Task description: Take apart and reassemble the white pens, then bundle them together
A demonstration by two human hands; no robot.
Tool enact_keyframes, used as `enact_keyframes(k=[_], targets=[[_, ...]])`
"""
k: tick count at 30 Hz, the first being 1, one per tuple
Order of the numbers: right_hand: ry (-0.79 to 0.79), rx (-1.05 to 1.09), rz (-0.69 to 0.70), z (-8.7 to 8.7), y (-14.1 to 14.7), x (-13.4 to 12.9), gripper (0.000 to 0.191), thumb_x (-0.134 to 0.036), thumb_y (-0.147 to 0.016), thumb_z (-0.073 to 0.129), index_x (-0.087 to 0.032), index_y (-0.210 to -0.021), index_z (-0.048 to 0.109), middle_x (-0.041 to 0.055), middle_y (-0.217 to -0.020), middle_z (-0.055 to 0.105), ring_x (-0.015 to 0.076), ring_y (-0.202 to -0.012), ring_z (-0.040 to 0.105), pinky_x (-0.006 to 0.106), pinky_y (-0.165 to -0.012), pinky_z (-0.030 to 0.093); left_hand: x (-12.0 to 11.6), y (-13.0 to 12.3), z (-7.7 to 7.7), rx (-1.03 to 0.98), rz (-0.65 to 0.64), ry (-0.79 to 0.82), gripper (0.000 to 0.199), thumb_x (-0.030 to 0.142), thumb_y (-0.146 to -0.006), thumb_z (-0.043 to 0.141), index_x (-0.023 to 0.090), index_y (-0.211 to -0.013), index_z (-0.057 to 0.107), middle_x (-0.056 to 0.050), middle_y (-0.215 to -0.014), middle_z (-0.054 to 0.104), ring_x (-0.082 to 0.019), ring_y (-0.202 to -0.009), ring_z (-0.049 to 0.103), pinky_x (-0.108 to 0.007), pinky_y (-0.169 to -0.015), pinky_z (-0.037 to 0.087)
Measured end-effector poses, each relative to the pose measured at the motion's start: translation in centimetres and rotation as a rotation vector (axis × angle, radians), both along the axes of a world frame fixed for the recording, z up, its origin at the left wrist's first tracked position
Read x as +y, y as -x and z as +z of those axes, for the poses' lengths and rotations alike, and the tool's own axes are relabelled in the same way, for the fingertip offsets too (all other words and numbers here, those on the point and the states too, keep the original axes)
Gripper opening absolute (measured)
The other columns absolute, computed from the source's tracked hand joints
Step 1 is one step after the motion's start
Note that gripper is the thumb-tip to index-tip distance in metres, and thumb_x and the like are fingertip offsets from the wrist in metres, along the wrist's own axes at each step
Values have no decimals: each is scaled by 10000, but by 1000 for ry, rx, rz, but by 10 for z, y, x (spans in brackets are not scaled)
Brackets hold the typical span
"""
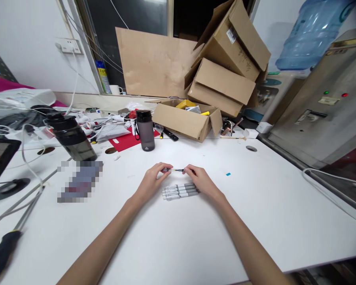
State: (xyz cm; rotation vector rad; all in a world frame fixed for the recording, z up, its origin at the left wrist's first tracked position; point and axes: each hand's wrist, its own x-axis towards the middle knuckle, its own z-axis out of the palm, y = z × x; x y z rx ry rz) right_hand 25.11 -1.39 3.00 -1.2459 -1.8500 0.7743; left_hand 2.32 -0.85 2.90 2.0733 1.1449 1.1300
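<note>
Between my two hands a slim pen (177,170) is held level, just above the white table. My left hand (154,178) pinches its left end, and my right hand (200,178) grips the dark right end between thumb and fingers. Whether the pen is whole or in parts is too small to tell. Right below it, several white-and-grey pens (179,192) lie side by side on the tabletop, partly under the right hand's fingers.
A dark bottle (145,130) stands beyond my hands on the white table (172,245). Behind are an open cardboard box (180,120), a remote control (170,134) and a red folder (124,138). Another bottle (72,136), cables and a screwdriver (4,253) occupy the left. A blue scrap (228,174) lies right.
</note>
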Motion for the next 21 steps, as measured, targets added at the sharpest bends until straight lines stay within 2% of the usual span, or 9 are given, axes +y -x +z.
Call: enact_keyframes(k=[5,11,15,21], targets=[[-37,-48,-6,2,0,-1,344,-352,-1011,407,-218,-785,629,-9,-757,645,172,-692,539,261,-662,364,2,2,-5,172,-26,-101,270,382,-1020,450,275,-1128,673,-55,-1063,677,-241,-994,626,-347,-922,468],[-99,-41,0,-1,3,-1,355,-332,-1019,396,-218,-748,596,-17,-702,601,166,-657,514,258,-653,353,-1,2,-3,339,-27,-146,310,368,-1049,339,259,-1051,629,-58,-986,652,-240,-913,596,-345,-847,451],[-144,-32,10,-3,6,-1,355,-314,-1022,389,-216,-732,568,-20,-690,574,162,-655,510,256,-657,350,-3,2,-1,396,13,-173,331,354,-1060,271,257,-968,574,-47,-920,619,-231,-856,586,-330,-792,436],[-195,-40,-8,-6,11,-3,355,-268,-1022,355,-218,-716,527,-8,-706,565,169,-675,517,265,-678,356,-4,1,-2,371,48,-145,295,299,-1045,274,254,-888,520,-29,-864,590,-220,-783,566,-310,-709,404]])
